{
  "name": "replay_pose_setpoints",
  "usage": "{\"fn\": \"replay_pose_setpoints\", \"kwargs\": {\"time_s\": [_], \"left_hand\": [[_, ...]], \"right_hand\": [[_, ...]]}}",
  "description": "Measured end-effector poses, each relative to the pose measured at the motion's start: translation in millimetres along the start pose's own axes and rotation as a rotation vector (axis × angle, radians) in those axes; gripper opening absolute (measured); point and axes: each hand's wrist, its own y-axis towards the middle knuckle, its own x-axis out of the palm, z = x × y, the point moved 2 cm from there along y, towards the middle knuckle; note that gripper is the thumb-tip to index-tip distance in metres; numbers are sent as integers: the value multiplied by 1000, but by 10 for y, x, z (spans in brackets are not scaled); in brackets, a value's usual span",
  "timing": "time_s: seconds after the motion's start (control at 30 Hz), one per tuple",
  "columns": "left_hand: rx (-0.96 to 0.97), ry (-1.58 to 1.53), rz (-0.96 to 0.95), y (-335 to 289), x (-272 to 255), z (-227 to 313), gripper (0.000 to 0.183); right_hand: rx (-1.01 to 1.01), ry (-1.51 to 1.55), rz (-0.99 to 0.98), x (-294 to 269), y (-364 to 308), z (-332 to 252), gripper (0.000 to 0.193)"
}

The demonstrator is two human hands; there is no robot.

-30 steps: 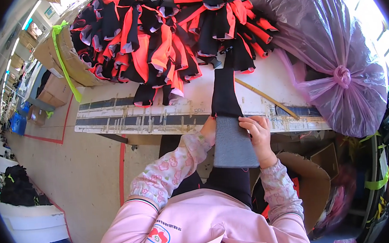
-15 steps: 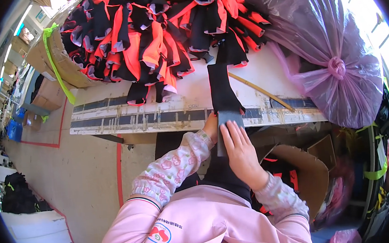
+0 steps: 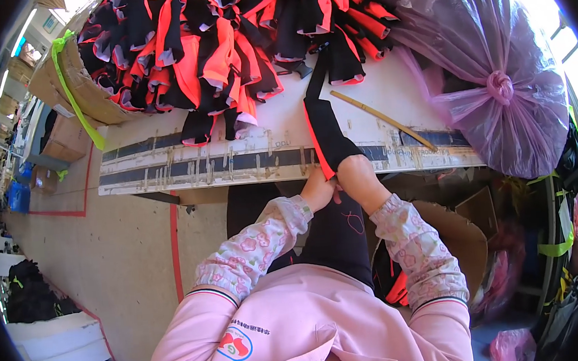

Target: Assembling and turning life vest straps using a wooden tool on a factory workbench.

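Observation:
A black fabric strip with a coral edge [image 3: 330, 131] lies across the table's front edge, its near end hanging between my hands. My left hand [image 3: 318, 190] is closed at that near end, its fingers curled by the coral edge. Bent over the strip's right side is my right hand [image 3: 361, 179], with its fingers tucked beneath and mostly hidden. The strip's grey face does not show. Farther back on the table is a large heap of similar black and coral fabric pieces [image 3: 215, 57].
A wooden stick [image 3: 382, 119] lies on the white table [image 3: 275, 128], right of the strip. A knotted purple plastic bag [image 3: 493, 103] bulges at the right. At the left stands a cardboard box [image 3: 71, 89] with a lime strap. An open carton [image 3: 445, 226] sits under the table.
My right hand, flat on the strip's grey end before, has turned and moved up with its fingers tucked under. The strip has twisted, showing its coral edge; the grey end has gone from sight.

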Motion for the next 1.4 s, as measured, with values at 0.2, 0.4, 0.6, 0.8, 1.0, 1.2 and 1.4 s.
{"fn": "replay_pose_setpoints", "kwargs": {"time_s": [0.2, 0.4, 0.6, 0.8, 1.0, 1.2, 1.4], "left_hand": [[-142, -366, 107, -95, 60, -263, 23], [-214, -504, 250, -170, 10, -714, 25], [61, -114, 210, -96, 25, -681, 13], [-122, -164, 164, -83, -161, -614, 17], [-8, -103, 60, 42, 41, -544, 23], [9, -209, 64, -361, -245, -814, 20], [137, -82, 101, 2, -537, -1606, 24]], "right_hand": [[-37, -1, -393, 162, 83, -110, 10], [71, 140, -23, 422, -194, -321, 10], [162, 264, -119, 829, -96, -151, 15], [1, 654, -1130, 2615, 440, 264, 45], [676, 691, -1410, 2216, 846, 548, 41], [184, 531, -592, 413, -26, -601, 30], [111, 397, -41, 531, -187, -552, 22]]}}
